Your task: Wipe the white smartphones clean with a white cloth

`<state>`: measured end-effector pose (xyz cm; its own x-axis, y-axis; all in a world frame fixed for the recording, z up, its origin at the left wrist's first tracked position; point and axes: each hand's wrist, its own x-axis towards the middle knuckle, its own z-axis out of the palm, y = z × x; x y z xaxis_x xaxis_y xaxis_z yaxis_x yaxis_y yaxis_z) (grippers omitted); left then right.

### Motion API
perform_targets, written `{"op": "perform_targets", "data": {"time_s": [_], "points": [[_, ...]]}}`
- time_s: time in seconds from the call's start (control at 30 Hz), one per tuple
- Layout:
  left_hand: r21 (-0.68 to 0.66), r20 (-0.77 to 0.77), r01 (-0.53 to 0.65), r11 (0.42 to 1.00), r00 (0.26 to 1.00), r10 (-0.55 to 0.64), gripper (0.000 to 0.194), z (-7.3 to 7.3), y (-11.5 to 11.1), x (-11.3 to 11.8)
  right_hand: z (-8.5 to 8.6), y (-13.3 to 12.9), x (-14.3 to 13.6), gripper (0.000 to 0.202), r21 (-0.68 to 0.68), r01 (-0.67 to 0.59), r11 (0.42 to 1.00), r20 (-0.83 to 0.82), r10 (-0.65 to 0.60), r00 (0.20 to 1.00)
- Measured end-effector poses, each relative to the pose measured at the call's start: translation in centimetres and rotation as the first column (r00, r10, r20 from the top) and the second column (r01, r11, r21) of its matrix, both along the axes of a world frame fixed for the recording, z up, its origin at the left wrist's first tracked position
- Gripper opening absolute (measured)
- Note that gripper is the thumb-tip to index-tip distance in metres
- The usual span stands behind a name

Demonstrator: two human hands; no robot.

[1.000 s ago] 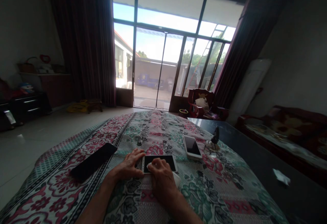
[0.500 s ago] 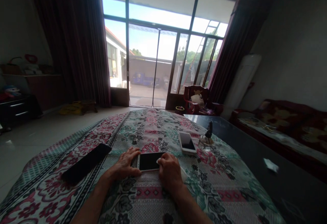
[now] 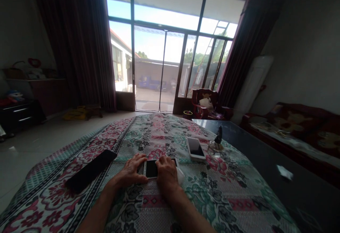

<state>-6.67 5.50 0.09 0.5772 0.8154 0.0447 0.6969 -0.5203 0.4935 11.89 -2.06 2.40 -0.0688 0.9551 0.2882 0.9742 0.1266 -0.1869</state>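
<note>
A white-framed phone (image 3: 151,169) with a dark screen lies flat on the patterned tablecloth (image 3: 156,215). At its left end is my left hand (image 3: 131,171), fingers spread, with thumb and fingertips touching the frame. My right hand (image 3: 167,174) rests over the middle and right of the screen with curled fingers, closed on a white cloth (image 3: 180,176) that shows beside the palm. To the left lies a long black phone (image 3: 91,171). Another white phone (image 3: 196,148) lies beyond my right hand, next to a glass object with a dark upright piece (image 3: 218,138).
A dark glossy table (image 3: 260,158) adjoins on the right, with a crumpled white paper (image 3: 284,172) on it. Further off are a red wooden armchair (image 3: 204,102), a sofa (image 3: 294,123) and glass doors (image 3: 148,70). A dark cabinet (image 3: 21,114) stands at the far left.
My right hand has slid left across the phone screen, from its right end to its middle, with the white cloth. My left hand stays at the left end.
</note>
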Motion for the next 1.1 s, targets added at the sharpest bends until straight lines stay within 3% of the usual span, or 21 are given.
{"op": "perform_targets", "data": {"time_s": [0.13,0.27,0.67,0.9,1.1], "points": [[0.032,0.01,-0.009,0.999,1.0,0.008,0.076,-0.4,0.2,0.0,-0.2,1.0,-2.5,0.023,-0.006,-0.062,0.998,-0.049,0.062,0.997],[0.027,-0.004,-0.006,1.0,1.0,0.006,0.074,-0.3,0.1,0.1,-0.1,1.3,-3.2,0.028,-0.017,-0.067,0.998,-0.066,0.065,0.996],[-0.029,-0.052,-0.002,1.0,0.999,0.0,0.073,2.5,-1.3,0.3,0.3,-0.2,3.5,0.03,0.021,0.191,0.981,-0.086,-0.188,0.978],[-0.032,-0.031,-0.004,0.999,0.999,0.003,0.077,1.5,-0.7,0.2,-0.5,-1.7,5.2,0.032,0.057,0.262,0.964,-0.11,-0.254,0.961],[-0.034,-0.011,-0.018,0.999,1.0,0.018,0.079,0.8,-0.4,0.2,-0.3,-1.8,3.1,0.032,0.059,0.153,0.986,-0.029,-0.152,0.988]]}}
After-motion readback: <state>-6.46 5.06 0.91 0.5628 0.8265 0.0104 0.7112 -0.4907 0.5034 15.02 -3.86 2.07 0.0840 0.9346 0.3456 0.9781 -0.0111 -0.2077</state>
